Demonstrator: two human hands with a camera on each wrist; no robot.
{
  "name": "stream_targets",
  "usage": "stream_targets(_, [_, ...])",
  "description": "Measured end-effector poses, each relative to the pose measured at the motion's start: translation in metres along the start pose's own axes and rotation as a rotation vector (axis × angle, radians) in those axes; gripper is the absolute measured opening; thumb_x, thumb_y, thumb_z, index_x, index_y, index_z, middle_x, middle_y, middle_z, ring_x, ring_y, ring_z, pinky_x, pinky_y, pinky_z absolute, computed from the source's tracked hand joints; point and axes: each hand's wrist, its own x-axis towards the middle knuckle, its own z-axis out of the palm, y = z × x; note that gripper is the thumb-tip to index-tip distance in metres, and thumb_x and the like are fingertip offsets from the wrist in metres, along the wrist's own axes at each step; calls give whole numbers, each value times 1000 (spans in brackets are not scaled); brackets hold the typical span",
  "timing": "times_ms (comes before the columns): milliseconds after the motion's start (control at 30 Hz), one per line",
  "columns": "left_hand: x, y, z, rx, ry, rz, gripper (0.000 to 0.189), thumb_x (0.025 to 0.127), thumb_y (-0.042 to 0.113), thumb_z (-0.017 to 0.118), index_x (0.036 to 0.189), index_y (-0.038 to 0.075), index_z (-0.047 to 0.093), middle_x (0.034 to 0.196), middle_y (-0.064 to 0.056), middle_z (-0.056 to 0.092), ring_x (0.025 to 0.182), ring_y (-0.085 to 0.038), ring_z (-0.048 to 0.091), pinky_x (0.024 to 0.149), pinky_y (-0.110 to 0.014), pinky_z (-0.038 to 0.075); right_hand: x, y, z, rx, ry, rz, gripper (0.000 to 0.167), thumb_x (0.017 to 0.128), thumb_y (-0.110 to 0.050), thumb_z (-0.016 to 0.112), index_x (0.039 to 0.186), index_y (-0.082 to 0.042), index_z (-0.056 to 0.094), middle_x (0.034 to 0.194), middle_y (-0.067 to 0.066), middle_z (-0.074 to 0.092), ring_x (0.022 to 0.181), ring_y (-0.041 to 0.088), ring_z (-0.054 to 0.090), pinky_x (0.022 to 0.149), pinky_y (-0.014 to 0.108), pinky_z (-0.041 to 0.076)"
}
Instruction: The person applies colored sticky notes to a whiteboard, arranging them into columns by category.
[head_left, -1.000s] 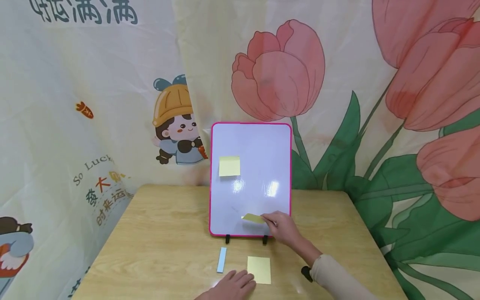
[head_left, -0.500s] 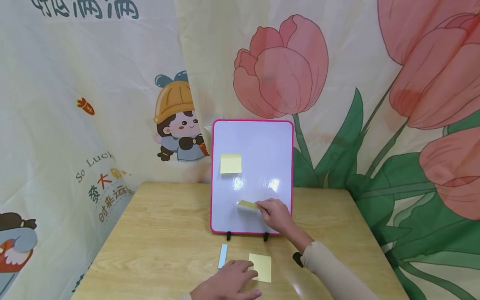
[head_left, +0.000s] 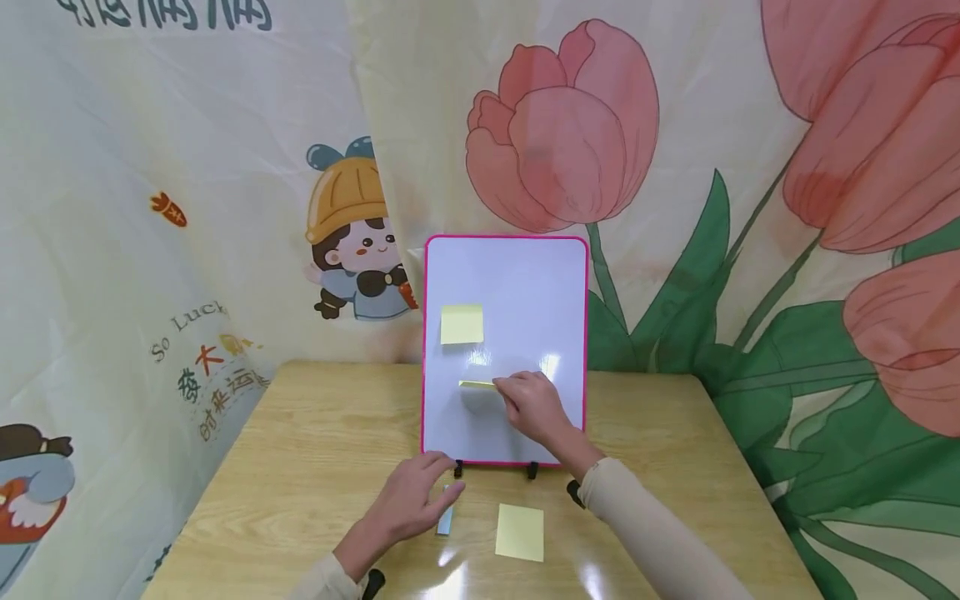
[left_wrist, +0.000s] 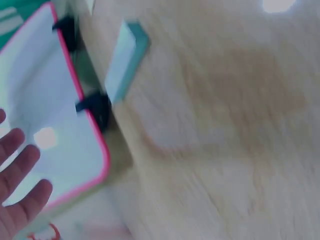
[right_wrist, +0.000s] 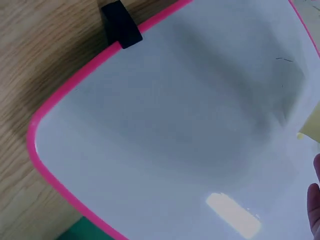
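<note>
My right hand (head_left: pixel 534 408) pinches a yellow sticky note (head_left: pixel 477 385) by its right end, in front of a pink-rimmed whiteboard (head_left: pixel 525 292). The note appears nearly edge-on in the head view; its corner (right_wrist: pixel 312 125) shows at the right of the right wrist view. Another yellow sticky note (head_left: pixel 462 324) is stuck on the board's left half. My left hand (head_left: pixel 408 497) is raised near the board's lower left, fingers spread and holding nothing. It partly covers a narrow light-blue block (head_left: pixel 445 521) on the table. A square yellow note pad (head_left: pixel 520 533) lies right of the block.
Two black feet (head_left: pixel 532 471) support the whiteboard on the wooden table (head_left: pixel 300 467). Behind the table hangs a printed cloth (head_left: pixel 675 100) with tulips and cartoon figures. A dark band (head_left: pixel 576 493) sits at the right wrist.
The right hand has carried its sticky note up and slightly left across the board. My left hand has left the yellow pad and moved up and left toward the board.
</note>
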Motion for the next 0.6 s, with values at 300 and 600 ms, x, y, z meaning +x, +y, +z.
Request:
stream_targets(300, [0, -28, -9, -14, 50, -190, 27, 98, 31, 57, 105, 11, 72, 105, -2, 70, 98, -21, 67, 84, -42, 54, 23, -6, 11, -31, 98, -52, 17, 87, -6, 69, 102, -11, 75, 91, 1, 77, 86, 20, 71, 78, 38, 55])
stream_targets(600, [-7, -30, 1, -73, -27, -307, 34, 104, 30, 46, 111, 9, 72, 111, -8, 70, 106, -26, 66, 93, -46, 51, 39, -8, 24, -91, 131, -79, 19, 87, -3, 69, 103, -11, 76, 97, 0, 78, 88, 18, 72, 81, 37, 54])
